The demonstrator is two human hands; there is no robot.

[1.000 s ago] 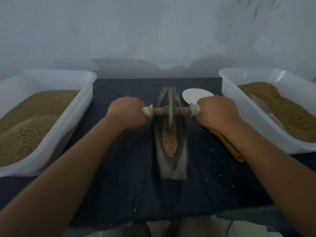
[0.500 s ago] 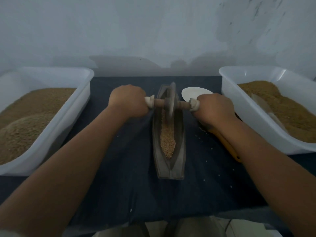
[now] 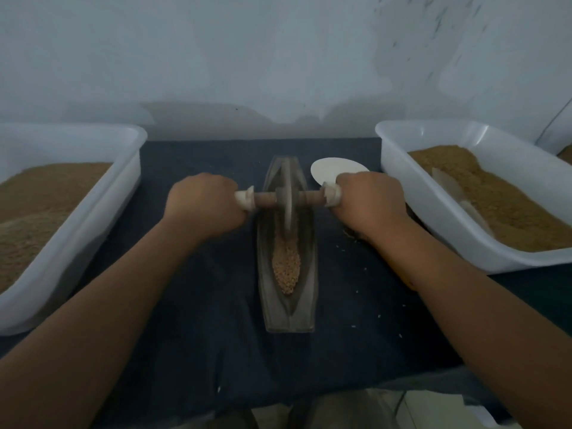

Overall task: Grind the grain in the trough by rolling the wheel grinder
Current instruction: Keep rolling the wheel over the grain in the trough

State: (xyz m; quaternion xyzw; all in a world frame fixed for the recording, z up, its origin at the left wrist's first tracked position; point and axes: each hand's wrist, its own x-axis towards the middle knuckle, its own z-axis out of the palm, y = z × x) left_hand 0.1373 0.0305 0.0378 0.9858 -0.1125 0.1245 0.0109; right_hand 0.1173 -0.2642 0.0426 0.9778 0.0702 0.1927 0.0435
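A long, narrow boat-shaped metal trough (image 3: 289,311) lies lengthwise on the dark cloth in the middle. Tan grain (image 3: 286,267) fills its near-middle groove. The wheel grinder (image 3: 288,199), a thin metal disc on a wooden axle with pale end caps, stands in the groove over the far half. My left hand (image 3: 204,205) grips the axle's left end. My right hand (image 3: 370,202) grips the right end. The grain under the disc is hidden.
A white plastic tub (image 3: 102,218) of brown meal stands at the left, another white tub (image 3: 433,218) with a scoop in it at the right. A white spoon-like scoop (image 3: 331,170) lies behind my right hand. Loose grains dot the dark cloth (image 3: 201,320). A wall stands close behind.
The wheel rolled away from me to the trough's far end, then came back a little toward me. Both hands stayed on the axle ends.
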